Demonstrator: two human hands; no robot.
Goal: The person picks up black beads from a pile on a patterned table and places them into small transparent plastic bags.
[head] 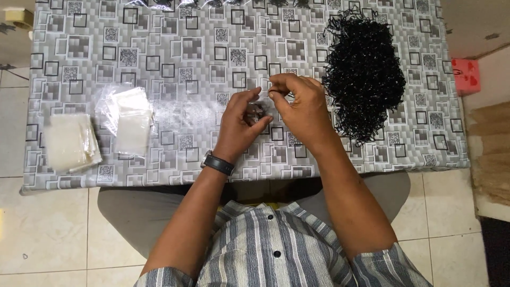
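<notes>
Clear plastic bags (130,119) lie flat, far left of your hands. Your left hand (241,125) cups small black pieces (256,112); your right hand (300,109) pinches one just beside them, the black pile (364,79) to its right.

Two stacks of clear plastic pouches (71,142) (130,123) at table's left, red card (466,76) at right edge

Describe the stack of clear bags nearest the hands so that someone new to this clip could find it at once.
Start at the grey patterned table and look left of the left hand. Two piles of flat clear plastic bags lie there. The wanted pile is the inner one, loosely fanned and crinkled, while its neighbour by the table's left edge sits in a neater stack.
</notes>
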